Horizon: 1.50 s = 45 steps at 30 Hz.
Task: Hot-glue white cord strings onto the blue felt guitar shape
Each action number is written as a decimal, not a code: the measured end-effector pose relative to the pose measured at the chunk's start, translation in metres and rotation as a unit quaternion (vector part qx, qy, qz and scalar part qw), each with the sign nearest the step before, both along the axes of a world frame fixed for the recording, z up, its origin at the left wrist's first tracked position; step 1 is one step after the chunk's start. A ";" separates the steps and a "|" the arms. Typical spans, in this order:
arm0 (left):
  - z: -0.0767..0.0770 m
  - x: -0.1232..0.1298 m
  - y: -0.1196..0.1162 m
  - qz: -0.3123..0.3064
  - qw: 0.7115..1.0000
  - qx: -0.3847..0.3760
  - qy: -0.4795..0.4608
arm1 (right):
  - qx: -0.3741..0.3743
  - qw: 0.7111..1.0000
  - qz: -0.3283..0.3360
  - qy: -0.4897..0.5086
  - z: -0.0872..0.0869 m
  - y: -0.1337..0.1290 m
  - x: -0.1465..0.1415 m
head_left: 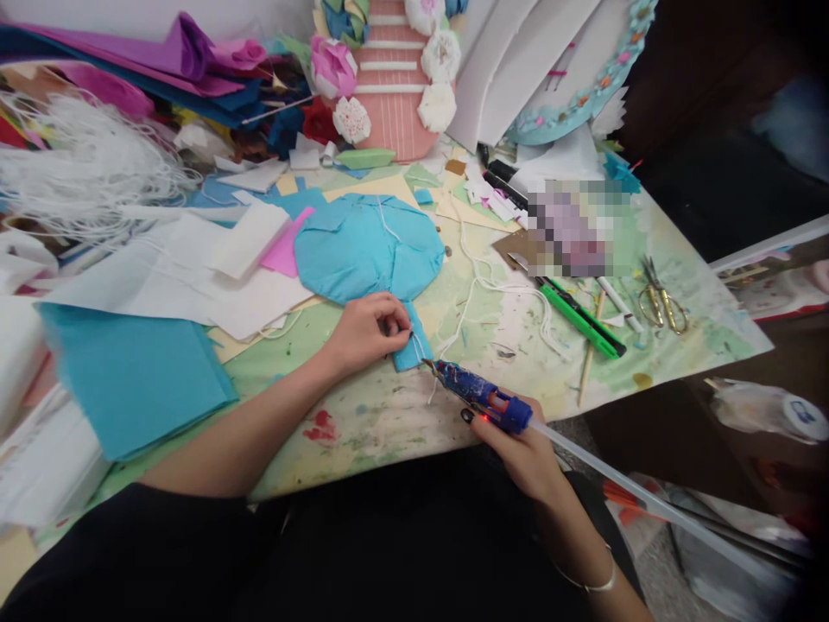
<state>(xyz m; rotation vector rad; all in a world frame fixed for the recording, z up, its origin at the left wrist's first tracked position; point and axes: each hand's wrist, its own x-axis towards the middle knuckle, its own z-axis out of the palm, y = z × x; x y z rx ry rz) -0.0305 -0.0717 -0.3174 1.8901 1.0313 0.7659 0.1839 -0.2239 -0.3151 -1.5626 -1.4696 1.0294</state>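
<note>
Black clothing [389, 536] below both hands; gripping hot-glue gun [480, 394] in right hand [522, 453], pinching white cord [418, 345] over blue paper strip [406, 358] with left hand [369, 333]; apparently gluing, needing steadiness.

The wall [275, 15] behind is whitish. The table [379, 441] is pale green and cream, with paint stains [320, 428]. The floor [661, 566] looks grey and speckled. Light is soft; the right side is dark.
</note>
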 end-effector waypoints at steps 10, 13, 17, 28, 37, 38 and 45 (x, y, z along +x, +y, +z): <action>0.000 0.001 0.000 0.006 1.000 -0.014 0.000 | -0.018 0.999 -0.026 0.015 -0.007 -0.001 0.001; 0.001 0.001 -0.001 0.018 0.999 -0.030 -0.009 | -0.018 0.999 -0.034 0.017 -0.009 -0.001 0.001; 0.000 0.000 -0.001 0.029 0.996 -0.073 -0.030 | -0.020 0.999 -0.030 0.010 -0.009 -0.001 0.001; 0.001 -0.002 0.001 0.025 0.994 -0.108 -0.020 | -0.019 1.000 0.000 0.014 0.008 0.026 0.000; 0.001 -0.003 0.001 0.023 0.991 -0.130 -0.036 | 0.004 0.999 0.031 -0.012 0.007 0.051 -0.004; 0.000 -0.003 0.001 0.021 0.991 -0.128 -0.036 | 0.002 0.999 0.032 -0.014 0.008 0.053 -0.005; 0.000 -0.003 0.001 0.018 0.991 -0.126 -0.047 | -0.021 0.999 0.028 -0.024 0.010 0.056 -0.007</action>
